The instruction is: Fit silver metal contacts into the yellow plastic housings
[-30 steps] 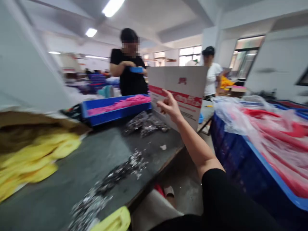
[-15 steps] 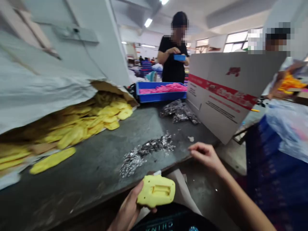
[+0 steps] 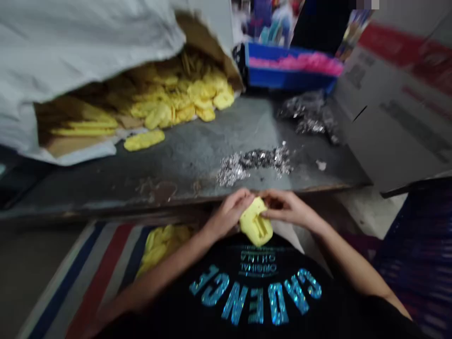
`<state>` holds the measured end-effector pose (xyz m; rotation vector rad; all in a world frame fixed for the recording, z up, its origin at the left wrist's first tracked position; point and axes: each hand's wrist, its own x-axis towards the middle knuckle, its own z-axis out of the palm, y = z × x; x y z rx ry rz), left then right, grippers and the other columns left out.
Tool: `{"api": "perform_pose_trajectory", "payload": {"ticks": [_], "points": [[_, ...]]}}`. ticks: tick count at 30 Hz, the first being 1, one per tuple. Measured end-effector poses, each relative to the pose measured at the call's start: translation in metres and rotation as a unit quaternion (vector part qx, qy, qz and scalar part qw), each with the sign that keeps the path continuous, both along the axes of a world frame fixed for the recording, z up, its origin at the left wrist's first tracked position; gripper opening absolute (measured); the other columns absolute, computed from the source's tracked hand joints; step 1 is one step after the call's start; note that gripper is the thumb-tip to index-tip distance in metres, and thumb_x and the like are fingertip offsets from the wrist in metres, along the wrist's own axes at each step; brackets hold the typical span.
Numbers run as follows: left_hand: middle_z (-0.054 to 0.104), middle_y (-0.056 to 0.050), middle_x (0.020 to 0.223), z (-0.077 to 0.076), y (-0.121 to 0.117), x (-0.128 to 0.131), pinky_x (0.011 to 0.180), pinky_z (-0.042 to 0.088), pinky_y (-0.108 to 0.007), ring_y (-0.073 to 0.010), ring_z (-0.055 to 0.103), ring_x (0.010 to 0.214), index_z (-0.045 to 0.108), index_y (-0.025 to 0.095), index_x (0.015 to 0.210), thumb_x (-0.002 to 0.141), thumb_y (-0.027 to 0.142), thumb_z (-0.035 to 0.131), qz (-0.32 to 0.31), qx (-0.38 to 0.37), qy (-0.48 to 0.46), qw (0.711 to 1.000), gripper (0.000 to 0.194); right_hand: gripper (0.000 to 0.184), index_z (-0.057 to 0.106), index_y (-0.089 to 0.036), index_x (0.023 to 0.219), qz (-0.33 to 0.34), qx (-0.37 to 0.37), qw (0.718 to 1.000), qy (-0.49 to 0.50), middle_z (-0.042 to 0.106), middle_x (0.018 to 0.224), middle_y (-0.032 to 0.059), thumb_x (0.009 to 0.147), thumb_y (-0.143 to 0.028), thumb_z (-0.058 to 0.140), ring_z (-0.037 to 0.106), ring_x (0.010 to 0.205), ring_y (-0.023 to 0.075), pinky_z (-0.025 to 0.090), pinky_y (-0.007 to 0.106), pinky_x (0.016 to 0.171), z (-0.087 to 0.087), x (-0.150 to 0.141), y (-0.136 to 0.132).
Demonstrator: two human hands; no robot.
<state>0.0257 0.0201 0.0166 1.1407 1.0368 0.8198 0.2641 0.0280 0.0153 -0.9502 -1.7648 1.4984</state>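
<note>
Close to my chest, below the bench edge, I hold a yellow plastic shell [image 3: 254, 225] with a rectangular recess in its face. My left hand [image 3: 231, 212] is closed on its left upper side. My right hand [image 3: 287, 208] grips its right upper side, thumb lying near the recess. On the bench in front of both hands lies a strip of small shiny silver pieces [image 3: 254, 162]. One loose yellow part [image 3: 144, 140] rests further left on the bench.
A white sack-covered carton [image 3: 88, 47] spills yellow parts at left. At the back sit a blue bin [image 3: 289, 81] of pink parts and silver bags [image 3: 310, 113]. A large printed carton [image 3: 399, 108] stands at right. A striped sack [image 3: 95, 278] with yellow parts is below.
My right hand has come in from the bench edge and now grips the yellow shell too. The shell has turned and sits nearer my chest. The view has tilted downward.
</note>
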Motion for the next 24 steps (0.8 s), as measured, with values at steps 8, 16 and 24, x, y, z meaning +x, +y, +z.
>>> {"api": "perform_pose_trajectory", "payload": {"ticks": [8,16,24], "points": [[0.074,-0.002,0.095,-0.018,0.009,0.003,0.068,0.057,-0.025,-0.015,0.067,0.078,0.068,0.021,0.115,0.091,0.077,0.087,0.069,-0.027,-0.112,0.991,0.064,0.047,0.067,-0.023,0.096,-0.071,-0.244,0.955,0.155,0.071,0.069,-0.0067,0.082,-0.049,0.103,0.059,0.049,0.0069,0.036,0.015,0.038,-0.022,-0.012,0.007],[0.079,-0.006,0.094,-0.034,-0.019,-0.029,0.059,0.064,-0.027,-0.0133,0.067,0.061,0.069,0.016,0.144,0.105,0.055,0.081,0.074,-0.034,-0.146,0.986,0.056,0.058,0.072,-0.027,0.119,-0.155,-0.284,0.919,0.224,0.08,0.088,-0.0031,0.076,-0.047,0.107,0.073,0.064,0.0112,0.051,0.017,0.046,-0.035,-0.042,-0.002],[0.08,-0.008,0.099,-0.029,-0.028,-0.052,0.046,0.055,-0.023,-0.014,0.065,0.055,0.058,0.021,0.165,0.106,0.047,0.076,0.073,-0.095,-0.142,0.983,0.067,0.055,0.073,-0.028,0.131,-0.005,-0.234,0.969,0.08,0.082,0.098,-0.0006,0.09,-0.055,0.097,0.075,0.076,0.015,0.058,0.027,0.062,-0.021,-0.017,0.003]]}}
